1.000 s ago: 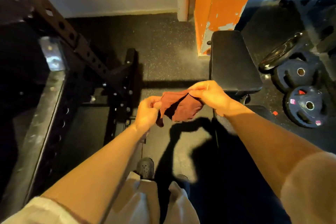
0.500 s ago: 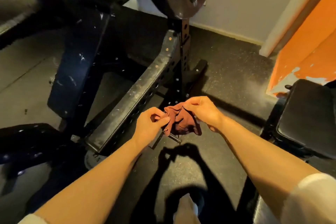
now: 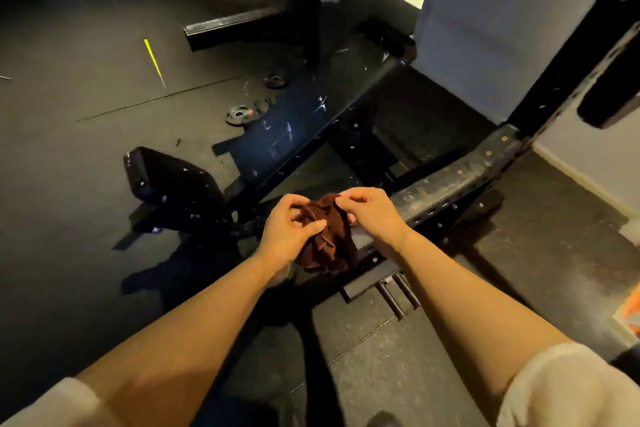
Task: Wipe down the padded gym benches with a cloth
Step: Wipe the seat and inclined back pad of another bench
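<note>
Both hands meet at the centre of the frame, working one cloth between them. The left hand (image 3: 289, 230) has its fingers curled round the bunched fabric, thumb pressed across the front; the right hand (image 3: 372, 213) pinches the upper edge between thumb and fingertips. The cloth (image 3: 327, 243) is dark reddish-brown, crumpled into loose folds, its lower part hanging free below the hands, touching nothing else.

Judging by how it droops and creases, it is light, soft and limp, with no stiffness of its own and nothing fragile about it. It would likely wipe best folded or wadded into a pad and held across the palm; an edge grip would let it trail.

Outward from the hands, a black steel rack beam (image 3: 457, 180) with a row of holes runs from the centre toward the right of the frame, just behind the right hand. To the left of centre lies one padded bench: a dark seat pad (image 3: 173, 180) and a long back pad (image 3: 311, 114) stretching toward the upper middle, both flecked with pale marks. It is near but untouched, so wiping looks not yet begun. Small weight plates (image 3: 239, 114), at least two, lie on the rubber floor (image 3: 69, 97) beyond it.

Count: one cloth, two hands, one bench in view.
</note>
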{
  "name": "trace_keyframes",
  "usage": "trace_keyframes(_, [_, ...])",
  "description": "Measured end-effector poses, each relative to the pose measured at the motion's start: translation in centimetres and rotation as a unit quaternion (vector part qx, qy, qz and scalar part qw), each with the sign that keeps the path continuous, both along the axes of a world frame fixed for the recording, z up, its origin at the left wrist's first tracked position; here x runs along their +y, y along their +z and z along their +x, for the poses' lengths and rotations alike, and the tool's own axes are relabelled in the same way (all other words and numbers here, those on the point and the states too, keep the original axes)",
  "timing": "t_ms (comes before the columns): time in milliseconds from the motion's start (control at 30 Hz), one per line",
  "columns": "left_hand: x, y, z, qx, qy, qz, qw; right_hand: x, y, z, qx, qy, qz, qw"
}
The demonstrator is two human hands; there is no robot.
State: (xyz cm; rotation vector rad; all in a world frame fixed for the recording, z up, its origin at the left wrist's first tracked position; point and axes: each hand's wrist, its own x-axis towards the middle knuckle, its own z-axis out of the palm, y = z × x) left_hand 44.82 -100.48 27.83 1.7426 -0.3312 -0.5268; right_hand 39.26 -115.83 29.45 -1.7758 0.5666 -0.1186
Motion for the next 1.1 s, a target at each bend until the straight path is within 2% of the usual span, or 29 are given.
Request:
trace_keyframes(133, [5.7, 0.2, 3.2, -0.007, 0.079, -0.012, 0.997, 6.5, 1.3, 4.8, 0.021, 0.026, 0.145, 0.989])
trace_keyframes(200, [8.1, 0.0, 4.4, 0.002, 0.143, -0.010, 0.990, 9.1, 1.4, 6.5, 0.024, 0.067, 0.181, 0.981])
trace_keyframes(367, [14.6, -0.4, 6.3, 0.026, 0.277, -0.026, 0.960, 15.0, 0.9, 10.3, 0.023, 0.293, 0.125, 0.948])
trace_keyframes(500, [19.2, -1.3, 7.3, 0.065, 0.356, -0.077, 0.929, 20.5, -1.6, 14.0, -0.005, 0.371, 0.065, 0.926])
trace_keyframes(633, [21.8, -3.7, 9.9, 0.060, 0.382, -0.083, 0.919, 24.5, -4.7, 18.0, 0.003, 0.368, 0.009, 0.930])
trace_keyframes(767, [24.2, -7.0, 14.6, 0.066, 0.347, -0.071, 0.933, 26.9, -8.0, 23.1, 0.039, 0.355, -0.016, 0.934])
trace_keyframes(933, [28.4, -11.5, 25.3, 0.107, 0.299, -0.057, 0.947, 29.6, -12.3, 33.0, 0.068, 0.296, -0.072, 0.950])
trace_keyframes(1100, [31.5, -16.9, 35.0, 0.128, 0.310, 0.018, 0.942, 32.4, -17.0, 42.2, 0.097, 0.237, -0.197, 0.946])
